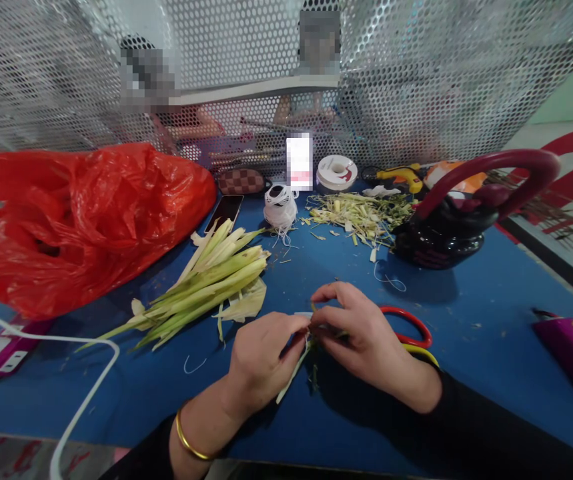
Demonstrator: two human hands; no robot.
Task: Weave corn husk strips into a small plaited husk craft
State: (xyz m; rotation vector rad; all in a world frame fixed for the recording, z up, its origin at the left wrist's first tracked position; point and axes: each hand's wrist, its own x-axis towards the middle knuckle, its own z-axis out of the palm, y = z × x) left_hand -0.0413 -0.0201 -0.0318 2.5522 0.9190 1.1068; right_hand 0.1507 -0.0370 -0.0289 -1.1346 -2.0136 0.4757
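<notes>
My left hand (263, 357), with a gold bangle at its wrist, is closed in a pinch on a narrow pale green corn husk strip (292, 379). Its lower end points down toward me. Opposite it, my right hand (361, 333) has its fingers bent and pinched round the upper part of the same husk piece, and the two sets of fingertips almost meet. A fine white thread seems to show there, but the fingers hide most of it. Scissors (409, 327) with red and yellow handles lie partly under my right hand. A bundle of corn husks (216, 277) rests left of my hands.
A red plastic bag (96, 220) fills the back left. Farther back are a phone (225, 212), white string (280, 208), a ribbon spool (337, 173) and husk scraps (361, 213). A black jug (439, 233) stands right. A white cable (99, 393) crosses the left.
</notes>
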